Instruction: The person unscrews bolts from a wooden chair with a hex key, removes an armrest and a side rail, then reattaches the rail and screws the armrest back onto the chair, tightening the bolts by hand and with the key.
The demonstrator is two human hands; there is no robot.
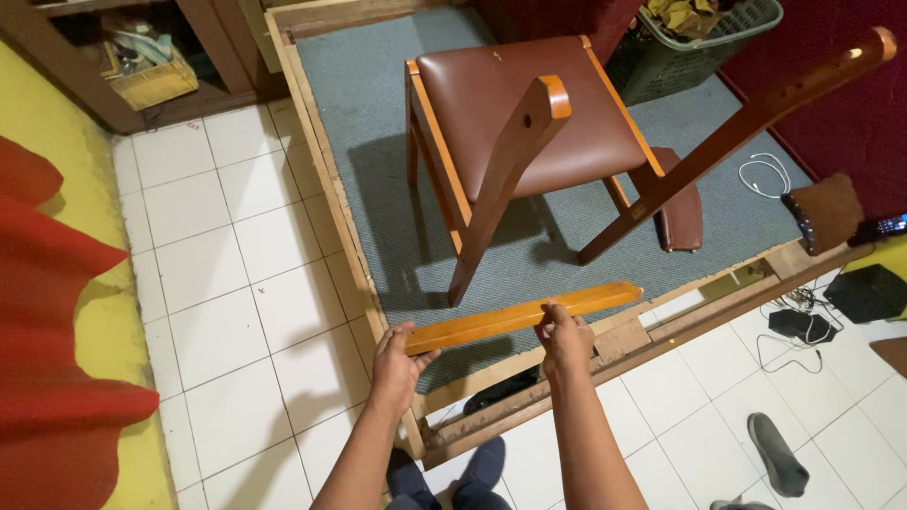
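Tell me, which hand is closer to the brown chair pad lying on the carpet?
Right. The right hand grips the wooden slat nearer the loose brown pad; the left hand holds the slat's other end, farther away.

arms: both bare, no sleeves in view | left hand (pixel 395 364): no ring or watch seen | right hand (pixel 565 342): likewise | legs at 6 o'clock: dark blue trousers (pixel 444 477)

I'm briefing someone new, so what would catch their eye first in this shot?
Probably the wooden chair with a brown padded seat, tipped over on the grey carpeted platform, legs jutting toward the camera. In front of it, the left hand and right hand hold an orange wooden slat level above the platform's edge.
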